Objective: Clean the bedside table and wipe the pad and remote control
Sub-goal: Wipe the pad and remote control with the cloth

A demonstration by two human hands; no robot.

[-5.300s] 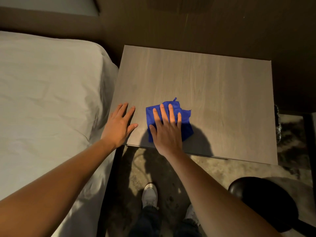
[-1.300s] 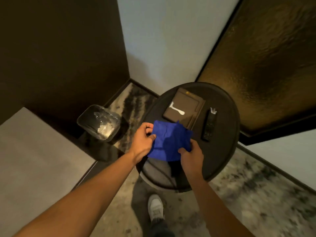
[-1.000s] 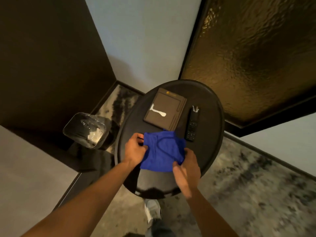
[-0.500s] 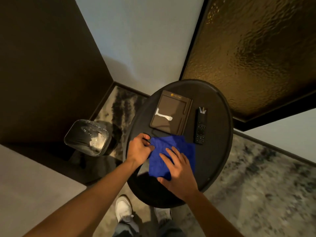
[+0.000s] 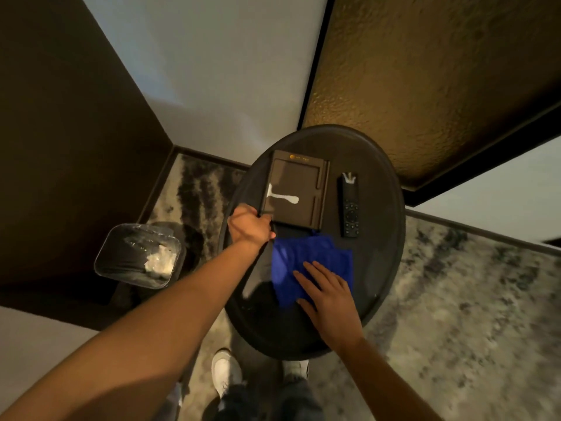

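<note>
A brown pad [image 5: 296, 189] with a white smear on it lies on the round black table [image 5: 382, 238]. Just right of it lies a black remote control [image 5: 349, 206] with a white smear at its far end. A blue cloth [image 5: 306, 258] is spread flat on the table in front of the pad. My left hand [image 5: 250, 227] grips the pad's near left corner. My right hand [image 5: 329, 294] rests flat with fingers spread on the cloth's near right part.
A bin [image 5: 138, 256] lined with clear plastic stands on the floor left of the table. A light wall and a dark textured glass panel rise behind the table. The corner of the bedside table [image 5: 36, 335] shows at lower left. My shoes stand at the table's near edge.
I turned from the bedside table to the round table. My left hand let go of the cloth and moved up to the pad's corner. My right hand now lies flat on the spread cloth.
</note>
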